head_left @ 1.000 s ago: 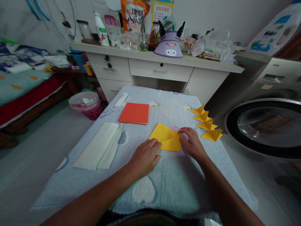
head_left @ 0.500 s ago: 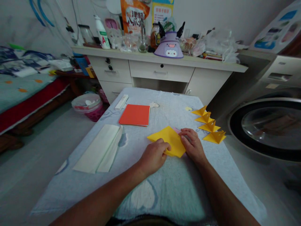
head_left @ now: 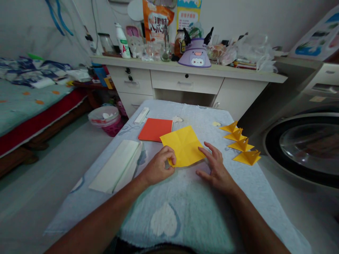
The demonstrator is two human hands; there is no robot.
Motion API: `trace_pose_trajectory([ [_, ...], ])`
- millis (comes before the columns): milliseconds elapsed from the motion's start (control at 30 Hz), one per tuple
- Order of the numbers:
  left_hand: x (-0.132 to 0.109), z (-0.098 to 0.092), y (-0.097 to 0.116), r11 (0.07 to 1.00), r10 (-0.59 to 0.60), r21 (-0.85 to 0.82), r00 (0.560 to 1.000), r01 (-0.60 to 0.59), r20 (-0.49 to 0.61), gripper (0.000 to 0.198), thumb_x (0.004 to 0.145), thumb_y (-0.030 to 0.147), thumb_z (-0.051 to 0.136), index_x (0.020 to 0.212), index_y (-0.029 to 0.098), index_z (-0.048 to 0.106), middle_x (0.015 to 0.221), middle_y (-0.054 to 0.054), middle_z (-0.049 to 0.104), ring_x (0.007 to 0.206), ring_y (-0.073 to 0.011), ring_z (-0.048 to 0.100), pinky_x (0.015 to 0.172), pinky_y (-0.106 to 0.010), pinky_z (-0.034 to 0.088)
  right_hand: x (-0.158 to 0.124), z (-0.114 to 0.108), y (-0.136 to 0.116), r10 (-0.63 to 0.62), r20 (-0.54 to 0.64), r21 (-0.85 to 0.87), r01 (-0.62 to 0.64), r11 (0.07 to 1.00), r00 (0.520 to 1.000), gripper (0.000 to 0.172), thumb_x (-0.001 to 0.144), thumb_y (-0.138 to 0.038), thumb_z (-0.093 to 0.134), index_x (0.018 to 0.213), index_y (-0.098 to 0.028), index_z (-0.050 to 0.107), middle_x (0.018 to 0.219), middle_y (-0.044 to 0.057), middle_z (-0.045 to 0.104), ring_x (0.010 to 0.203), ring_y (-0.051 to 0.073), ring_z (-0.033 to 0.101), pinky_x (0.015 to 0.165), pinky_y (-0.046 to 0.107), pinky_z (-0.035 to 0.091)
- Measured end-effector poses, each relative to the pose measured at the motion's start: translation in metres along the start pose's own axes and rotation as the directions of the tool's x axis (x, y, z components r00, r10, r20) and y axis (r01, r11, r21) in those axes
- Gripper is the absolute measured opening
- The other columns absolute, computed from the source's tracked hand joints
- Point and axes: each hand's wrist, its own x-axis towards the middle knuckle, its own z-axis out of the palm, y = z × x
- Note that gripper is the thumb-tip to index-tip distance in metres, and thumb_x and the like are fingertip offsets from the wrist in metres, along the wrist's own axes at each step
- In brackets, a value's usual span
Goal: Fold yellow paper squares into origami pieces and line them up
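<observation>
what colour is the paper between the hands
Yellow. The paper shows best in the head view.

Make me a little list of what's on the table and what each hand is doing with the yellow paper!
left hand: pinches the near left edge of the yellow sheet
right hand: open, fingers spread, fingertips at the sheet's right edge
yellow sheet: spread open, creased, lying on the blue cloth
folded yellow shapes: four in a row, right of the hands
red paper: flat, behind the sheet
white folded stack: on the left side
</observation>
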Motion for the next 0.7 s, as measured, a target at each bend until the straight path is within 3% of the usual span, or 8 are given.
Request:
trace_pose_trajectory([
  [67, -0.002, -0.001, -0.002, 1.0, 0.01, -0.016, 1.0, -0.01, -0.014, 0.019, 0.063, 0.004, 0.05, 0.074, 0.019, 0.05, 0.092, -0.002, 0.052, 0.09, -0.0159, 0.054, 0.082, -0.029, 0.046, 0.002, 0.007, 0.002, -0.01, -0.019, -0.065, 0.008, 0.998, 1.0, 0.063, 0.083, -0.037, 0.062, 0.142, -0.027, 0.042, 0.151, 0.012, 0.029, 0.137, 0.033, 0.029, 0.108, 0.054, 0.029],
  [200, -0.004, -0.001, -0.003, 0.999, 0.033, -0.03, 0.999, -0.032, 0.015, 0.021, 0.06, 0.003, 0.049, 0.073, 0.02, 0.048, 0.094, -0.003, 0.052, 0.094, -0.0167, 0.054, 0.085, -0.03, 0.047, 0.005, 0.011, 0.004, -0.033, -0.11, -0.112, 0.021, 0.993, 0.993, 0.044, 0.082, -0.018, 0.054, 0.124, -0.03, 0.061, 0.148, 0.007, 0.034, 0.136, 0.031, 0.032, 0.107, 0.054, 0.03],
  [367, -0.005, 0.004, -0.008, 0.99, 0.051, 0.129, 0.999, -0.049, -0.006, 0.024, 0.064, 0.0, 0.05, 0.079, 0.019, 0.053, 0.11, -0.006, 0.051, 0.108, -0.0183, 0.053, 0.092, -0.032, 0.047, 0.005, 0.004, -0.002, -0.085, -0.135, -0.136, 0.066, 0.988, 0.987, 0.028, 0.08, -0.016, 0.056, 0.098, -0.031, 0.073, 0.142, 0.002, 0.044, 0.135, 0.031, 0.031, 0.106, 0.052, 0.031],
  [533, -0.006, 0.009, -0.013, 0.842, 0.175, 0.526, 0.983, -0.12, -0.055, 0.019, 0.081, 0.004, 0.052, 0.085, 0.019, 0.063, 0.123, -0.008, 0.051, 0.119, -0.0249, 0.047, 0.104, -0.045, 0.04, 0.0, 0.004, -0.008, -0.131, -0.005, -0.146, 0.129, 0.981, 0.991, 0.024, 0.079, -0.021, 0.062, 0.099, -0.031, 0.07, 0.135, 0.002, 0.056, 0.134, 0.03, 0.034, 0.108, 0.054, 0.025],
  [700, -0.008, 0.008, -0.013, 0.716, 0.173, 0.682, 0.984, -0.149, 0.033, 0.016, 0.085, 0.009, 0.056, 0.088, 0.021, 0.067, 0.116, -0.008, 0.059, 0.114, -0.0264, 0.048, 0.101, -0.046, 0.041, -0.002, 0.01, -0.016, -0.186, 0.161, -0.089, 0.202, 0.975, 0.969, 0.021, 0.078, -0.015, 0.06, 0.095, -0.025, 0.065, 0.124, 0.004, 0.064, 0.126, 0.026, 0.046, 0.111, 0.054, 0.017],
])
